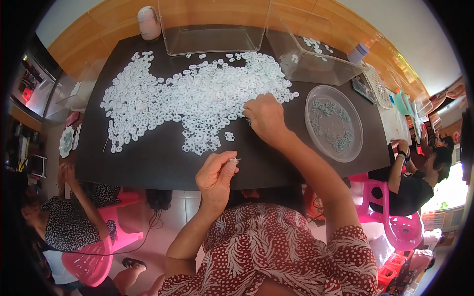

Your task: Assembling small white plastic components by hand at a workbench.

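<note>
A wide pile of small white oval plastic pieces with holes (197, 91) spreads over the dark table. At its near side lies a cluster of smaller white pieces (200, 135), and one loose white piece (229, 136) sits just right of them. My left hand (215, 178), near the table's front edge, pinches a small white plastic piece (234, 160) with a thin dark pin-like end sticking out. My right hand (265, 117) is closed at the pile's near right edge; its fingertips hide whatever they hold. To its right stands a round clear tray (359, 129) holding thin grey-green pieces.
Two clear plastic bins (212, 52) (316, 71) stand at the back, with a pale bottle (149, 23) and a purple-capped container (358, 53). A phone (363, 90) lies at the right edge. People (74, 212) (412, 182) sit on pink chairs at both sides.
</note>
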Available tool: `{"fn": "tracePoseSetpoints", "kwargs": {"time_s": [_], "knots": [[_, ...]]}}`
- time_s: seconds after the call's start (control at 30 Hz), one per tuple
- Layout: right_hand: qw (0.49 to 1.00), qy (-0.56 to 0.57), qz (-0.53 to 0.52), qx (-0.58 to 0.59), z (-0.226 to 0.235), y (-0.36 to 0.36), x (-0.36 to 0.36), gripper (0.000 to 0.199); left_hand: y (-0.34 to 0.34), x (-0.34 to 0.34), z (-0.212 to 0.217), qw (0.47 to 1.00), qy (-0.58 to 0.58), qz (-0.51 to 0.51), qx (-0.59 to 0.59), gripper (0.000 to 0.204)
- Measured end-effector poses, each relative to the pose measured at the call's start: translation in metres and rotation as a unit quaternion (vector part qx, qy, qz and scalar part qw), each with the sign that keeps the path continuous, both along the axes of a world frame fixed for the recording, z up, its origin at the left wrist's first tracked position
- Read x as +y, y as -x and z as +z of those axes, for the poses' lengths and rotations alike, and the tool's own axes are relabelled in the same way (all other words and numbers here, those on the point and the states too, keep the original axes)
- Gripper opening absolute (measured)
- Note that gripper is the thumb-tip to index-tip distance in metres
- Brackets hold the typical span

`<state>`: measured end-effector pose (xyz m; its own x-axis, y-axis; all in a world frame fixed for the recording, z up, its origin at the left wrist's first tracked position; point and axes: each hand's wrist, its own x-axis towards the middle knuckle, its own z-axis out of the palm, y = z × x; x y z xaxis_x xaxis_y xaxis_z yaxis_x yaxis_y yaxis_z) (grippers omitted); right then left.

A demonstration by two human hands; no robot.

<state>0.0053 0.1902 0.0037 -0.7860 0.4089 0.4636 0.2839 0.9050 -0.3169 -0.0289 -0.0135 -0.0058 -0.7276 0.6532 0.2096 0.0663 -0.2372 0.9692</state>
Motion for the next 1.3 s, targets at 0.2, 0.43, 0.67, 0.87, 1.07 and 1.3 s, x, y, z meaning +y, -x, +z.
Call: {"fn": "tracePoseSetpoints", "kwargs": {"time_s": [0.2,0.43,0.67,0.87,1.07,1.3], "knots": [[0.999,-0.002,-0.013,-0.033,-0.011,0.009,-0.004,0.011,0.002,0.0,-0.006,1.0,-0.002,-0.009,-0.009,0.017],[0.996,0.085,-0.006,-0.028,-0.003,0.012,-0.003,0.014,0.004,0.001,-0.007,1.0,-0.008,-0.002,-0.022,0.017],[0.969,0.243,0.02,0.042,0.02,-0.007,-0.009,0.012,0.002,-0.001,-0.006,0.997,-0.025,-0.003,-0.069,0.017],[0.891,0.434,0.076,0.109,0.021,-0.031,-0.03,0.019,0.003,0.002,0.001,0.988,-0.056,0.006,-0.146,0.019],[0.783,0.604,0.094,0.113,0.025,-0.046,-0.056,0.014,0.003,0.006,0.008,0.977,-0.065,-0.003,-0.204,0.022],[0.778,0.616,0.019,0.118,0.019,-0.041,-0.058,0.012,0.003,0.014,0.009,0.974,-0.067,0.012,-0.218,0.021]]}}
